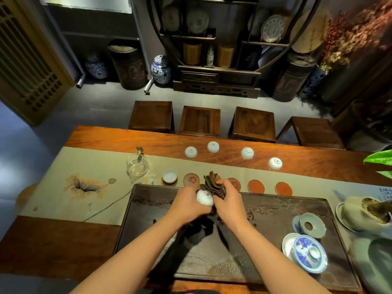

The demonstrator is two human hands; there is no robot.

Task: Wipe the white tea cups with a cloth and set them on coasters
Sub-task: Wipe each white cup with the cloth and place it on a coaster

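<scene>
My left hand (187, 200) holds a white tea cup (204, 198) upside down over the dark tea tray (148, 211). My right hand (227, 198) grips a brown cloth (211, 183) pressed against the cup. One white cup (169, 176) stands upright on the leftmost coaster (169, 183). A row of round red-brown coasters (256, 186) runs along the tray's far edge, bare. Several white cups (213, 147) lie upside down further back on the wooden table.
A glass pitcher (137, 166) stands left of the coasters on the beige runner (63, 187). Blue-and-white lidded bowls (309, 253) and a celadon lid (312, 224) sit at the tray's right end. Wooden stools (200, 120) line the table's far side.
</scene>
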